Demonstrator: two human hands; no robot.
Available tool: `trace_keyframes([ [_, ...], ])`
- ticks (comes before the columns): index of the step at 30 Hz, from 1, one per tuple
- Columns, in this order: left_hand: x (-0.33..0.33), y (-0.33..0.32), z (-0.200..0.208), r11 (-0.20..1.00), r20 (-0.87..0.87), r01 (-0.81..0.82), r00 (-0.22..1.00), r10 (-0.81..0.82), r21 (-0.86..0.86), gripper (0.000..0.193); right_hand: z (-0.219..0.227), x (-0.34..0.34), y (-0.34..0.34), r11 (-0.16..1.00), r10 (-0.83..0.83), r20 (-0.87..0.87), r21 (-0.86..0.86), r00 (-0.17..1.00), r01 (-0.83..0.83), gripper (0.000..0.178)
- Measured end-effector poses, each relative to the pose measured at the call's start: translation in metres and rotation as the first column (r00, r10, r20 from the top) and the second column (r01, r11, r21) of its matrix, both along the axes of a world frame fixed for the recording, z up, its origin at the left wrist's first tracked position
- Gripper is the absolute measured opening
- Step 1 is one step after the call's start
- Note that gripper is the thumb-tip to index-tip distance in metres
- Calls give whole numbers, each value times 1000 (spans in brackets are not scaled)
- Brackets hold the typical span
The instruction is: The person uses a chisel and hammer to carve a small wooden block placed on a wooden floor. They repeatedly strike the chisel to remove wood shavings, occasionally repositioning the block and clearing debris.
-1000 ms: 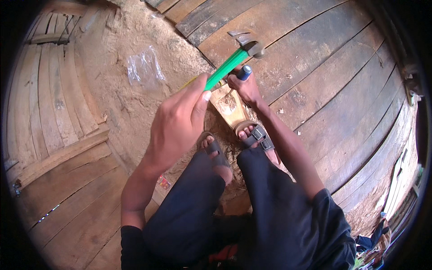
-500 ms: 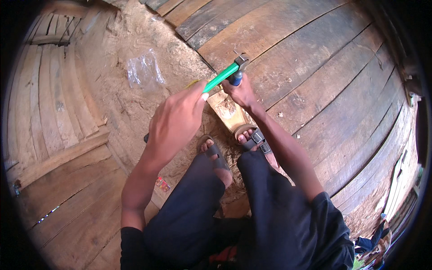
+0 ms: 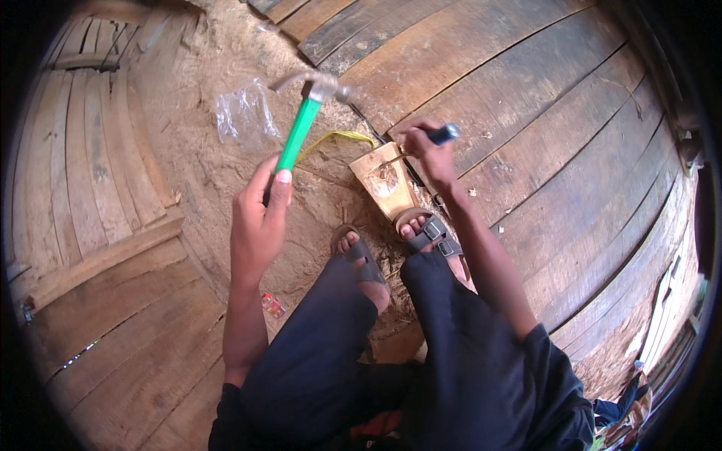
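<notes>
My left hand is closed round the green handle of a claw hammer, raised with its metal head upward, apart from the chisel. A chisel with a dark blue handle is gripped in my right hand. Its thin blade slants down to the left onto a pale wooden block, at a rough, carved hollow in the top face. At the block's near end sits my right foot in a grey sandal.
Weathered planks stretch across the right side, with small wood chips on them. A clear plastic bag and a yellow strap lie on the dirt ground. A small red packet rests beside my left leg. More boards stand at the left.
The hammer has swung up and left, away from the chisel handle. My right hand has tilted the chisel, its handle now pointing right, and the block's hollow shows more.
</notes>
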State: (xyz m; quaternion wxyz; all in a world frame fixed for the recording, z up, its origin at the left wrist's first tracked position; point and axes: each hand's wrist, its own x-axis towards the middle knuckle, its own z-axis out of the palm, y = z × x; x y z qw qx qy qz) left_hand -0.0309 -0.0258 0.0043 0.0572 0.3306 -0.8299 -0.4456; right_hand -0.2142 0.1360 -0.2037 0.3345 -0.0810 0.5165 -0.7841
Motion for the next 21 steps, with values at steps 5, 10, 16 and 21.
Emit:
trace_keyframes([
  [5, 51, -11, -54, 861, 198, -277, 958, 210, 427, 33, -21, 23, 74, 981, -117, 271, -116, 955, 153, 9],
  [10, 122, 6, -121, 727, 242, -513, 858, 453, 457, 21, 0, 35, 132, 963, -211, 234, -115, 949, 243, 14],
  [16, 162, 34, -98, 386, 244, -618, 694, 677, 685, 19, 62, -4, 177, 943, -252, -214, 165, 944, 290, 18],
  [21, 119, 39, 33, 730, -348, -530, 649, 677, 431, 27, 233, -15, 153, 963, 125, -549, 266, 827, 31, 22],
])
